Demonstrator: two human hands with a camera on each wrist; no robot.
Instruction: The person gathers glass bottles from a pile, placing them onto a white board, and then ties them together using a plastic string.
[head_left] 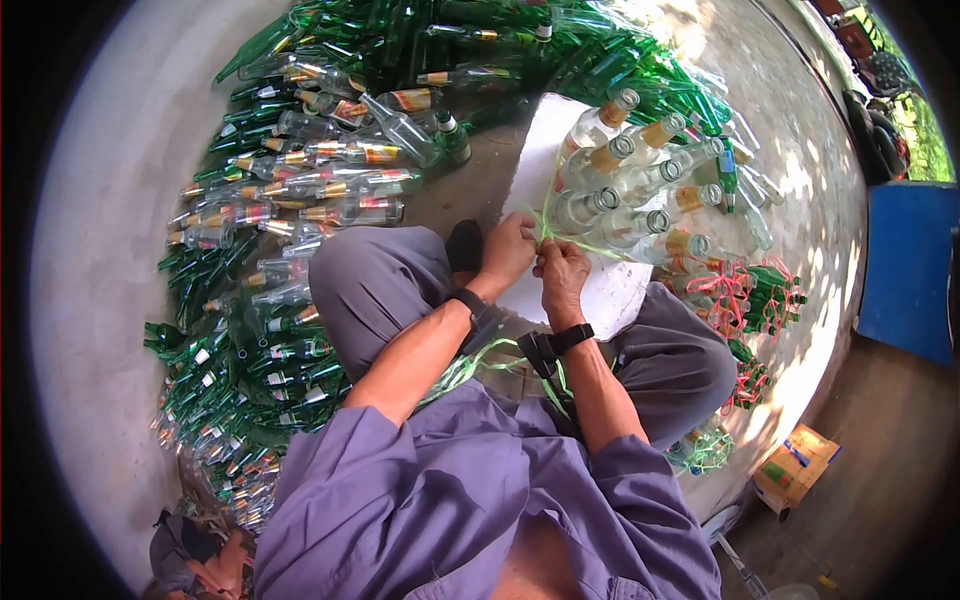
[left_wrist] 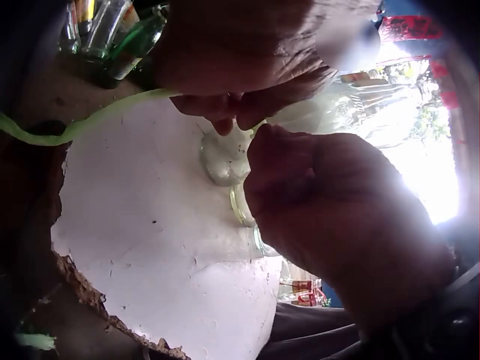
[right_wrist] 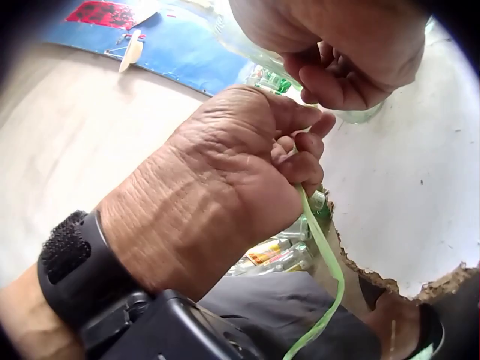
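Several clear glass bottles (head_left: 603, 205) stand in a tight group on a white board (head_left: 520, 290). A light green plastic string (head_left: 590, 248) runs around the group at its near side. Both hands meet at the string, close to the nearest bottles. My left hand (head_left: 510, 245) pinches the string between curled fingers and thumb. Right beside it my right hand (head_left: 563, 270) also pinches the string. In the right wrist view a loose length of green string (right_wrist: 324, 255) hangs below the right hand's fingers. The exact crossing of the string is hidden behind the fingertips.
Many green and clear bottles (head_left: 300, 185) lie stacked at the left and back. Bundles of green bottles tied with pink string (head_left: 770, 295) stand on the right. More green string (head_left: 465, 372) lies across the lap. A cardboard box (head_left: 797, 468) sits at the lower right.
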